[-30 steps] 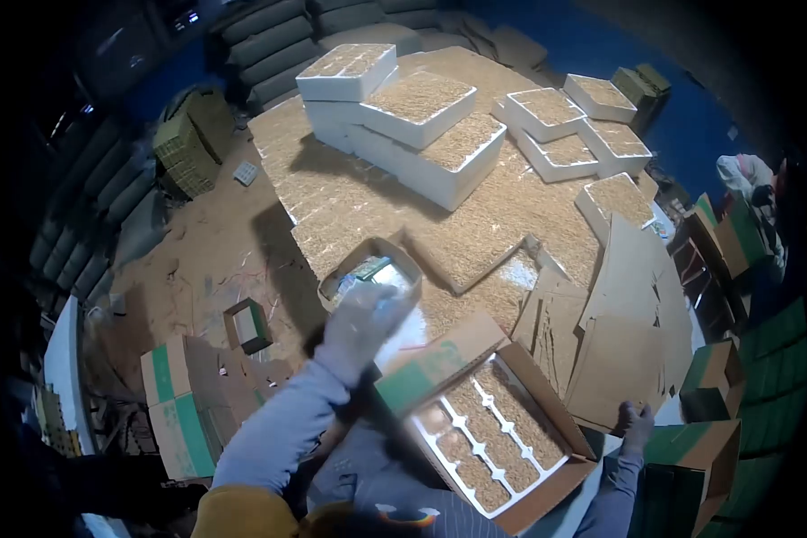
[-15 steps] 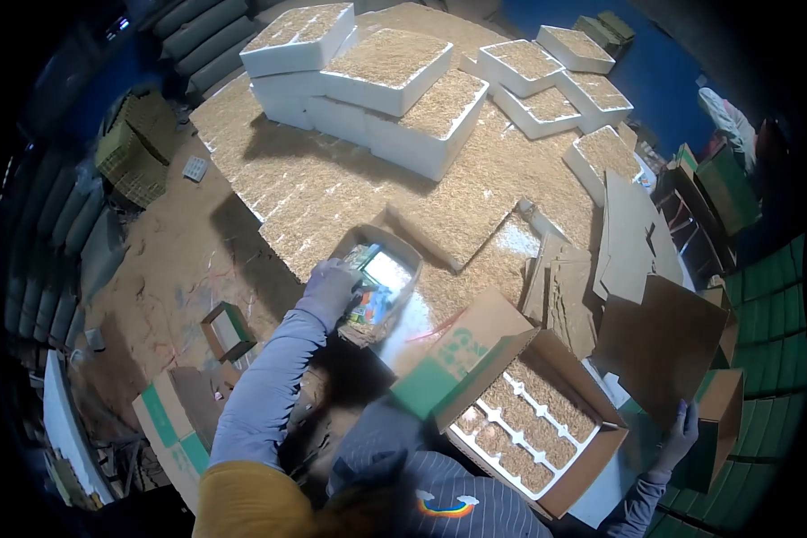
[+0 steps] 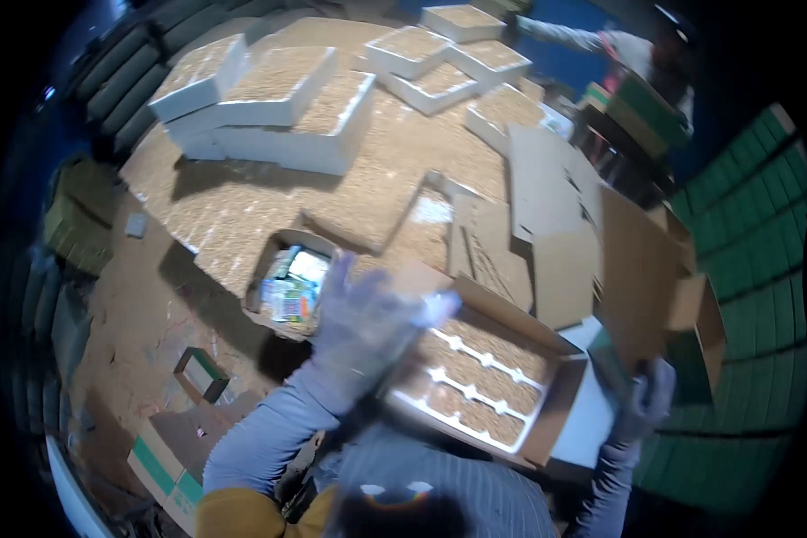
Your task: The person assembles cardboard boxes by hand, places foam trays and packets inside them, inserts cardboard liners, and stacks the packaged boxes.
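My gloved left hand (image 3: 368, 314) is over the left end of an open cardboard box (image 3: 560, 403), its fingers spread and blurred; whether a small pale item is at its fingertips I cannot tell. In that box sits a white foam tray (image 3: 471, 390) with compartments of wood shavings. Left of the hand stands a small carton (image 3: 260, 269) holding colourful packets (image 3: 287, 296). My gloved right hand (image 3: 650, 394), at the box's right, has its fingers closed on the lower edge of a brown cardboard sheet (image 3: 637, 269).
White foam trays (image 3: 287, 143) are stacked on the shavings-covered table (image 3: 403, 134). Flattened cardboard (image 3: 556, 224) lies beyond the box. A co-worker (image 3: 641, 54) reaches over at the back right. Green-and-brown cartons (image 3: 744, 233) line the right side.
My left hand has moved from the small carton rightward to the box with the tray. My right hand has moved up slightly with the cardboard sheet. The view has turned right, and a co-worker's arm now reaches out.
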`<move>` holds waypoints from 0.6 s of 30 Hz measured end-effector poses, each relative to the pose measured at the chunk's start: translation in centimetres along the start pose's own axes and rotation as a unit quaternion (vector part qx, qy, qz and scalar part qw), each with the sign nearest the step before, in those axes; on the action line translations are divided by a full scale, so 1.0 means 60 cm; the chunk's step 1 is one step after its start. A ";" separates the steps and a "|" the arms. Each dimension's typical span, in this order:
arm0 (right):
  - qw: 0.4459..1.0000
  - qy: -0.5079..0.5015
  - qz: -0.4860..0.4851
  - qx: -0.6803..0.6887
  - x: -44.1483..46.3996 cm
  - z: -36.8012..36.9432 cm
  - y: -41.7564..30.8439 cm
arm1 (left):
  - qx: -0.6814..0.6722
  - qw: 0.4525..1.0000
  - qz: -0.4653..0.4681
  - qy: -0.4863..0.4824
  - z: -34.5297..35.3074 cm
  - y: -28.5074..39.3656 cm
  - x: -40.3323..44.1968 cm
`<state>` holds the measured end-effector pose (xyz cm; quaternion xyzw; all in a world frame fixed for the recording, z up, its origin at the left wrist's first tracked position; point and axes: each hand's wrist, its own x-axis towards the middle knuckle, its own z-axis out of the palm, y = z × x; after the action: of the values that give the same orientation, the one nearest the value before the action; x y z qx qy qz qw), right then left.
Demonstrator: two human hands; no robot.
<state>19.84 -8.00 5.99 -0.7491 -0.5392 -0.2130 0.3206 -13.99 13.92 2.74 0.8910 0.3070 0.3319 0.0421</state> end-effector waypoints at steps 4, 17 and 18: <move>0.926 -0.276 -0.242 -0.092 -0.010 -0.015 -0.102 | -0.042 0.983 -0.008 -0.176 -0.041 0.076 0.026; 0.730 -0.616 -0.268 -0.128 -0.026 0.017 -0.122 | 0.061 0.851 0.116 -0.508 0.140 0.127 0.014; 0.735 -0.605 -0.273 -0.135 -0.035 0.035 -0.123 | 0.041 0.853 0.129 -0.504 0.139 0.130 0.018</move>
<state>12.13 -6.37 4.97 -0.5759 -0.7663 0.1366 -0.2499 -4.17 9.32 -0.99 0.9688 0.1392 -0.1725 0.1113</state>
